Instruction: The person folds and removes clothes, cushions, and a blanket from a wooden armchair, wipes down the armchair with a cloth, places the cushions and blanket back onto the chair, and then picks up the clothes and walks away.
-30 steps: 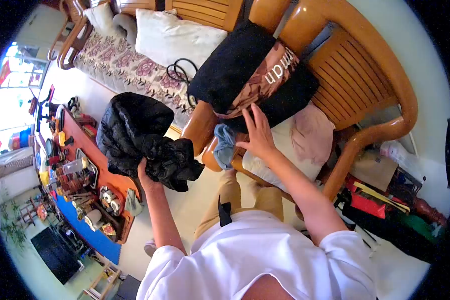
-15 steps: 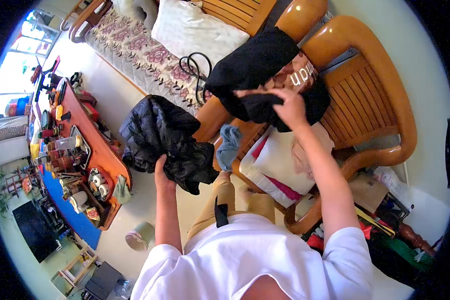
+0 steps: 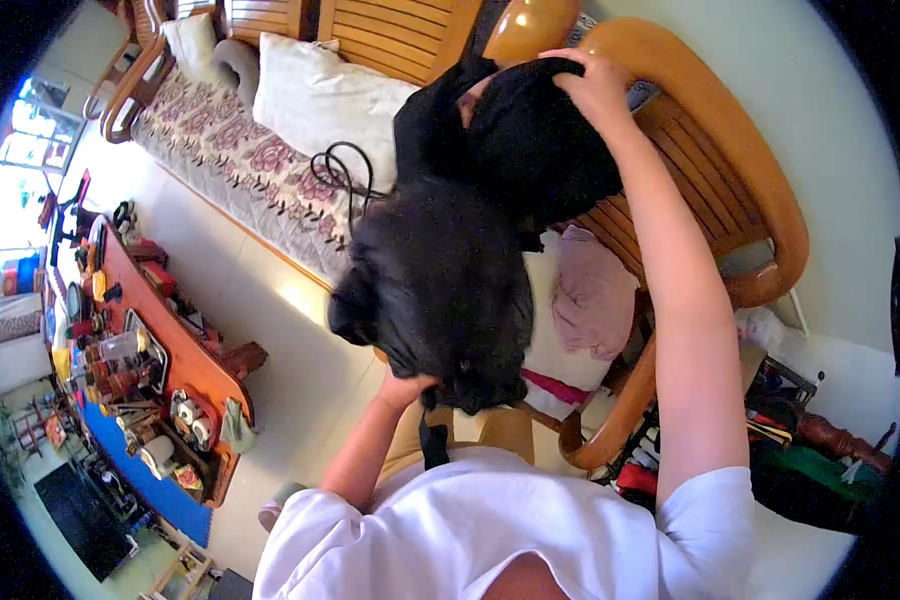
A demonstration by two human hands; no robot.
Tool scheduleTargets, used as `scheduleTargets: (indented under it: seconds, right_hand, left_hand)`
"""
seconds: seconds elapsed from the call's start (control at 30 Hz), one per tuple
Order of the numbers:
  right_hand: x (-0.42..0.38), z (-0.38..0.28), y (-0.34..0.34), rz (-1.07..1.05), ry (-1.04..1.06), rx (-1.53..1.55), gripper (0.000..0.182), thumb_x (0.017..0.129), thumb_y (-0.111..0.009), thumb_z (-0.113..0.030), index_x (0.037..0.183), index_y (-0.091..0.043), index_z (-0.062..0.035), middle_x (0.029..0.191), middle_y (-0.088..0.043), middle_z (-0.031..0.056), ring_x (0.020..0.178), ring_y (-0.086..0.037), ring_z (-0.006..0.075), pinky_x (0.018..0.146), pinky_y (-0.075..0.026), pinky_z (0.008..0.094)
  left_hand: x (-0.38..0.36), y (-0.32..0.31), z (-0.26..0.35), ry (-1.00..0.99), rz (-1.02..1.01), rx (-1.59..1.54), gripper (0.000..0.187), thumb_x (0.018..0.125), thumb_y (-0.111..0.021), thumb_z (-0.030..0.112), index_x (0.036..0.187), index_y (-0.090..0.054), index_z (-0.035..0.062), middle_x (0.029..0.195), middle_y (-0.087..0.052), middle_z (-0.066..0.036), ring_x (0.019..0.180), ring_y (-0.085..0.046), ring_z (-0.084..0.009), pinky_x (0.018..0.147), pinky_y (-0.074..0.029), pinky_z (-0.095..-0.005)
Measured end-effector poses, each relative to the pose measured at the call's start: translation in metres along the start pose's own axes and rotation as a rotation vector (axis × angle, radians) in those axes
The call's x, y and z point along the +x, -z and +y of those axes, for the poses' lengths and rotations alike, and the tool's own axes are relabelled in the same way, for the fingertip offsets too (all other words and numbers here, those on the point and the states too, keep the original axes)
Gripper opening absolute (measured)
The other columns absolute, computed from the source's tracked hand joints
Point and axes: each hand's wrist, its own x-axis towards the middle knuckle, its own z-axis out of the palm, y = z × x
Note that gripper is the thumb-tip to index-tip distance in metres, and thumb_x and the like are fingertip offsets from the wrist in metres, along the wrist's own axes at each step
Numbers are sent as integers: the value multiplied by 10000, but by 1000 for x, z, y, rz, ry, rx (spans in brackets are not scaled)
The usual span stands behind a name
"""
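A black puffer jacket (image 3: 440, 280) hangs in front of me, blurred in part. At its lower left edge my left hand (image 3: 406, 388) is closed on the fabric. Farther up and to the right, my right hand (image 3: 598, 88) grips the upper edge of a black garment (image 3: 545, 145) over the arm of the wooden chair. The two dark pieces overlap, so their border is hard to make out. A pink cloth (image 3: 595, 300) lies on the chair seat, right of the jacket.
The wooden chair (image 3: 710, 150) stands at the right. At the upper left a floral-covered sofa (image 3: 210, 145) holds a white pillow (image 3: 320, 95) and a looped black cable (image 3: 342, 170). A cluttered red-brown table (image 3: 208, 368) stands on the left.
The puffer jacket has moved right, next to the black garment, covering where the blue-grey cloth was. My right hand has moved up, lifting the garment's edge over its printed side.
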Motion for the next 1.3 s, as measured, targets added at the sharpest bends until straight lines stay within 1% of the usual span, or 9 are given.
scheduleTargets:
  seconds: [0.13, 0.2, 0.37, 0.53, 0.77, 0.83, 0.97, 1.23, 1.3]
  right_hand:
    - [-4, -1, -9, -34, 34, 7, 304, 709, -620, -38, 998, -675, -116, 964, -668, 91, 914, -621, 214, 846, -462, 308]
    - [-2, 9, -13, -46, 110, 23, 279, 688, -643, -117, 962, -688, -132, 887, -679, 101, 813, -643, 221, 772, -487, 310]
    - [-4, 4, 2, -96, 117, 26, 260, 682, -646, -130, 938, -691, -143, 893, -677, 101, 822, -643, 252, 766, -490, 321]
    - [-20, -11, 13, -106, 101, -70, 261, 662, -625, -121, 912, -691, -158, 903, -672, 108, 843, -638, 276, 775, -494, 341]
    - [-99, -53, -11, -163, 236, -21, 344, 594, -551, -60, 896, -678, -165, 854, -634, 107, 817, -610, 309, 723, -501, 389]
    - [-123, -41, -45, -134, 97, 247, 339, 611, -559, -43, 924, -655, -133, 892, -635, 110, 847, -612, 303, 732, -498, 380]
    - [-157, 13, -117, -259, -249, 53, 481, 638, -567, 2, 1107, -564, -107, 947, -633, 125, 907, -599, 319, 796, -467, 379]
    - [-142, 15, -124, -321, -408, -86, 397, 663, -557, -52, 1053, -566, -125, 997, -628, 151, 938, -591, 340, 805, -468, 405]
    - [-135, 20, -125, -301, -426, -80, 379, 664, -553, -55, 1035, -575, -127, 989, -631, 150, 940, -593, 336, 804, -470, 398]
  left_hand:
    - [4, -14, 49, -453, -354, 700, 744, 526, -824, 323, 1110, -535, -34, 1088, -555, -234, 1040, -510, -411, 916, -388, -436]
    - [28, -20, 52, -482, -316, 1121, 637, 450, -802, 267, 957, -557, -30, 915, -557, -229, 862, -523, -417, 799, -419, -443]
    - [190, -38, 107, -870, 109, 1308, 434, 498, -743, 199, 860, -564, 41, 812, -562, -149, 797, -554, -364, 715, -445, -422]
    - [282, -69, 96, -504, 205, 1143, 346, 660, -682, 199, 980, -608, 93, 981, -607, -180, 931, -579, -365, 787, -474, -429]
    - [339, -93, 74, -469, -78, 365, 360, 719, -664, 218, 1050, -614, 87, 1057, -604, -176, 1008, -558, -350, 867, -444, -422]
    - [343, -89, 68, -446, -102, 407, 365, 723, -665, 216, 1059, -610, 84, 1063, -602, -171, 1018, -551, -348, 877, -434, -421]
    - [335, -54, 51, -474, 71, 765, 375, 731, -668, 213, 1075, -602, 78, 1074, -598, -161, 1039, -537, -343, 897, -416, -419]
    - [204, 8, 67, -409, -27, 1115, 396, 748, -673, 205, 1108, -586, 66, 1096, -591, -139, 1081, -509, -334, 936, -378, -416]
    - [179, 29, 58, -673, 352, 1099, 520, 724, -713, 205, 1172, -515, 32, 1143, -534, -172, 1086, -479, -343, 948, -355, -429]
